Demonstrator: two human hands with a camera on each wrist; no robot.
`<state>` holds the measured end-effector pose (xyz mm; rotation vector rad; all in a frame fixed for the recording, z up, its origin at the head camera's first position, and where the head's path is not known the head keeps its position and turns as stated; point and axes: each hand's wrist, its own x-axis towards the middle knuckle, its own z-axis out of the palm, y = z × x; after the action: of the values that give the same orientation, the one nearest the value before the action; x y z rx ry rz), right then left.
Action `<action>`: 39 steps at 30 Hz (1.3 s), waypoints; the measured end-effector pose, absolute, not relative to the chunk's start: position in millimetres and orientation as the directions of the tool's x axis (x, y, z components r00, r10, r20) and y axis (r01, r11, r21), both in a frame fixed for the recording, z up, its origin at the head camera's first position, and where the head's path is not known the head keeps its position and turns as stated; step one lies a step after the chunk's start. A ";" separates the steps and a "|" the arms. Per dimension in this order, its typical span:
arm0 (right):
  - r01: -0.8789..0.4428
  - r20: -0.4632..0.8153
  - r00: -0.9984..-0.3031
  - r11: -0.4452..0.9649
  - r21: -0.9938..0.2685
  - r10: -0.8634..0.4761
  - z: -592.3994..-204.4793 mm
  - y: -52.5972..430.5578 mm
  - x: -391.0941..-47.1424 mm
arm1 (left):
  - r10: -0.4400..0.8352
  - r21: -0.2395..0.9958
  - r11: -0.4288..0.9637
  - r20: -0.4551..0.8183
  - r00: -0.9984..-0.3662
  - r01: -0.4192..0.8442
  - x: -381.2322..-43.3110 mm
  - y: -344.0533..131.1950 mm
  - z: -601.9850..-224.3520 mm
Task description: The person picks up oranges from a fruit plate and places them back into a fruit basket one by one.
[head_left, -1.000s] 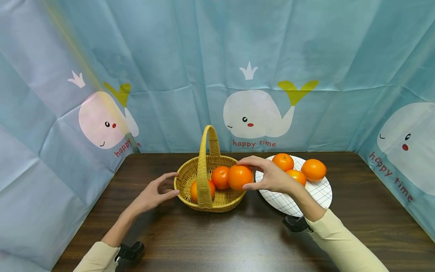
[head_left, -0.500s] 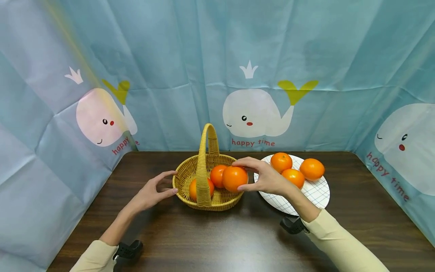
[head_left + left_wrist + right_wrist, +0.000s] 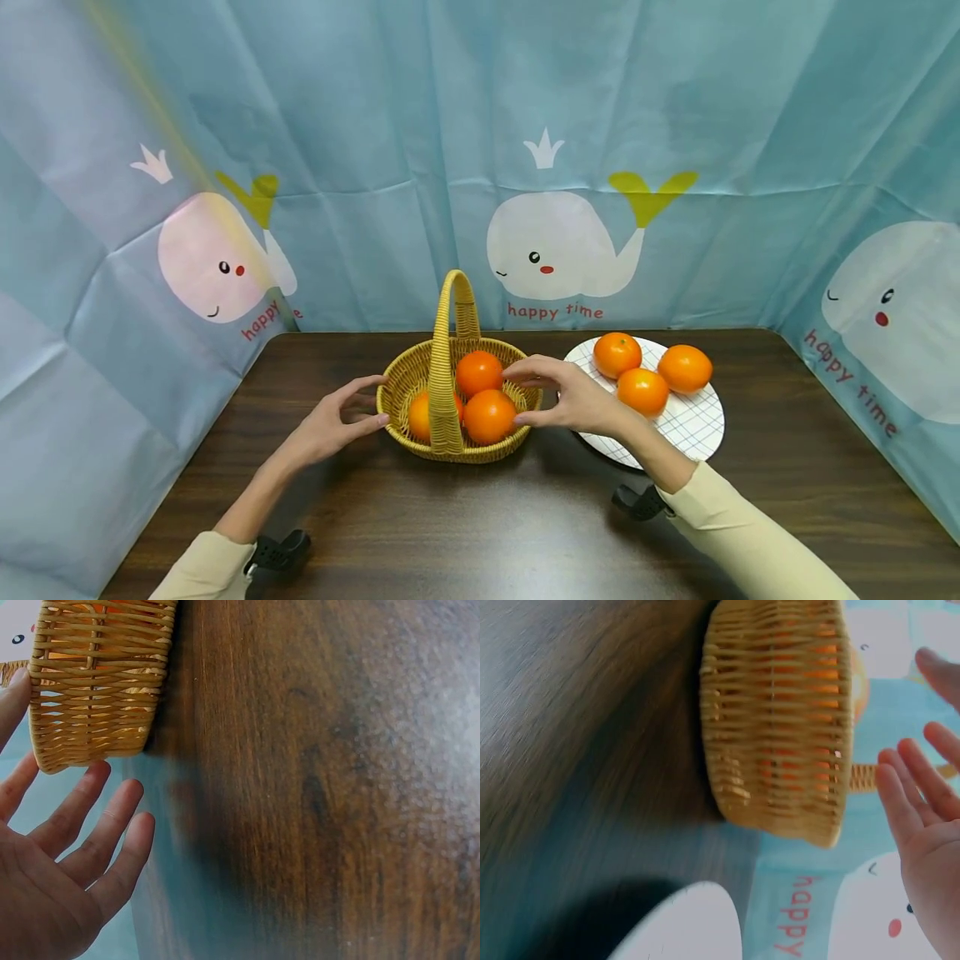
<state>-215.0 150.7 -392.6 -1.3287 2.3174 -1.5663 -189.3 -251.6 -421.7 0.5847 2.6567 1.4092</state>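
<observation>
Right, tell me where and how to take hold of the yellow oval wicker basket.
Probably best by the top of the arched yellow wicker handle, coming straight down from above and hooking the fingers underneath: it rises well above the basket, spans it front to back, and neither the left hand nor the right hand touches it.

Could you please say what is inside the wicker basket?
The wicker basket holds a rear orange, a front orange and a left orange partly covered by the handle. What lies beneath them is hidden.
</observation>
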 end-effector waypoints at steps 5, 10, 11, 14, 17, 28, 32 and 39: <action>-0.609 0.397 -0.665 0.152 -0.778 -0.632 -390.9 166.7 -214.1 | 0.357 0.812 0.507 0.109 -0.928 0.290 -187.0 -254.8 -420.2; -0.578 0.379 -0.703 0.172 -0.798 -0.602 -389.9 183.3 -211.6 | 0.348 0.799 0.528 0.105 -0.932 0.288 -185.3 -256.8 -419.7; -0.573 0.375 -0.711 0.182 -0.799 -0.595 -389.5 186.6 -211.0 | 0.349 0.795 0.533 0.106 -0.931 0.290 -185.1 -257.3 -420.0; -0.570 0.371 -0.731 0.214 -0.793 -0.573 -388.2 198.5 -209.7 | 0.342 0.786 0.546 0.107 -0.933 0.290 -184.5 -257.8 -421.2; -0.568 0.372 -0.751 0.247 -0.785 -0.545 -385.6 214.7 -208.2 | 0.344 0.788 0.543 0.106 -0.933 0.290 -184.7 -258.6 -423.9; -0.549 0.382 -0.822 0.409 -0.729 -0.423 -381.7 298.9 -192.6 | 0.360 0.815 0.506 0.098 -0.928 0.283 -186.2 -254.9 -425.0; -0.525 0.337 -0.841 0.485 -0.699 -0.424 -386.0 315.3 -184.4 | 0.368 0.816 0.498 0.108 -0.924 0.294 -185.9 -253.3 -423.1; -0.463 0.202 -0.859 0.544 -0.700 -0.471 -392.5 322.2 -173.4 | 0.369 0.822 0.491 0.101 -0.924 0.287 -186.9 -250.3 -423.6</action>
<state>-173.4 322.2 -392.5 -0.8323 2.7517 -1.2421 -186.9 -250.3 -423.6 0.5814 2.6355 1.4274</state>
